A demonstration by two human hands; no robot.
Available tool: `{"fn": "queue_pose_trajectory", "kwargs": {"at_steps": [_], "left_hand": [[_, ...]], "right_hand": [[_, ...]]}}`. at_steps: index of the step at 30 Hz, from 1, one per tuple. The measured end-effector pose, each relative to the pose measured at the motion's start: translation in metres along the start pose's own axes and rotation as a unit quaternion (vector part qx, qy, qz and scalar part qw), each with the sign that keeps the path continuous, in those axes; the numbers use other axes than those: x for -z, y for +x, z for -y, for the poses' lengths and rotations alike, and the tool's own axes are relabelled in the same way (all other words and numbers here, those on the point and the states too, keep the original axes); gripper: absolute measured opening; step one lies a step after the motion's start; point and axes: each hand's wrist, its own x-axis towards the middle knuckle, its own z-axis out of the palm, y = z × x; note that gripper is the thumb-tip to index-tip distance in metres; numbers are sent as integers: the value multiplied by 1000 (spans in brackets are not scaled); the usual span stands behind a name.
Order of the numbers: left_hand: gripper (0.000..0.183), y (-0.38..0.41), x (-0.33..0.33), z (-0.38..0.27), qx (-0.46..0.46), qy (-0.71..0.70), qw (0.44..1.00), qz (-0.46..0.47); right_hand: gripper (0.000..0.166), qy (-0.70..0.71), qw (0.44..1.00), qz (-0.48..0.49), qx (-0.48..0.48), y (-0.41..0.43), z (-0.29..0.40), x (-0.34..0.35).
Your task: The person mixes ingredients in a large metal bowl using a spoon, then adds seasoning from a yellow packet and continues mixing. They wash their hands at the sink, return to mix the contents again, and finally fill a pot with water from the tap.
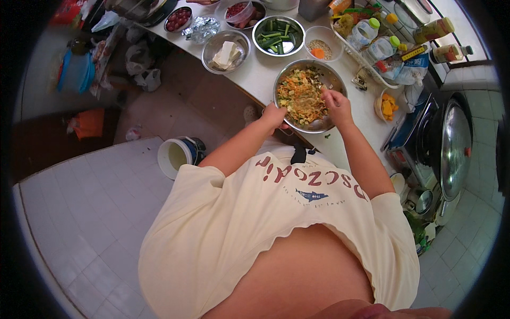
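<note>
A stainless steel mixing bowl (339, 75) stands at the counter's front edge. It holds a chopped filling (303, 97) with orange shreds, yellow bits, green pieces and some darker bits. My left hand (275, 117) grips the bowl's near left rim, thumb on the inside and fingers beneath. Over the right side of the bowl, my right hand (338, 105) is closed around what looks like a utensil handle, mostly hidden by the fingers. The utensil's lower end cannot be made out in the filling.
Behind the bowl stand a steel bowl of cut green vegetables (275, 38), a bowl of white tofu-like blocks (226, 56) and a plastic bowl of grains (320, 46). A basket of bottles (358, 56) lies right, near a lidded wok (454, 151). A bucket (173, 158) stands on the floor.
</note>
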Motion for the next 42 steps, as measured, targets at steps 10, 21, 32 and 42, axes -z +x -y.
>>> {"fn": "queue_pose_trajectory", "kwargs": {"at_steps": [10, 21, 32, 42], "left_hand": [[34, -1, 0, 2, -3, -31, 999, 15], [33, -3, 2, -1, -61, -25, 998, 17], [34, -36, -3, -7, -73, -50, 995, 40], [28, -69, -4, -22, -77, -34, 996, 41]], "right_hand": [[18, -262, 916, 147, 267, -81, 62, 32], [17, -257, 941, 73, 206, -39, 41, 28], [23, -193, 965, 124, 130, -46, 39, 11], [21, -256, 909, 195, 264, -75, 64, 16]]}}
